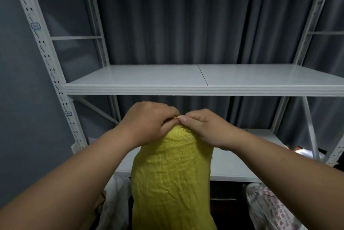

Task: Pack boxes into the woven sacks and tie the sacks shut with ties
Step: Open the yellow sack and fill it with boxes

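Grey curtains (176, 24) hang behind a white metal shelving rack (204, 88), so it looks like a storage corner of some kind. Right in the middle, in front of the rack, a yellow woven sack (171, 177) stands upright and looks pretty stuffed, wrinkled all over, with its top gathered into a narrow neck. What's inside can't be seen.

Both of the person's hands are up at that neck. The left hand (149, 121) is curled around the bunched fabric, fingers clenched on it from the left side. The right hand (202, 127) comes in from the other side, and its thumb and fingertips pinch a little bit of the yellow material at the very top, right where the two hands meet. Whether there's a tie in there too is honestly too small to tell.

Off to the lower left of the yellow sack there's a crumpled white sack (115, 198), and at the lower right another white sack with reddish printing (268, 209) on it. Behind them the rack's lower shelf (242, 166) runs across, partly hidden by the sack and the arms.
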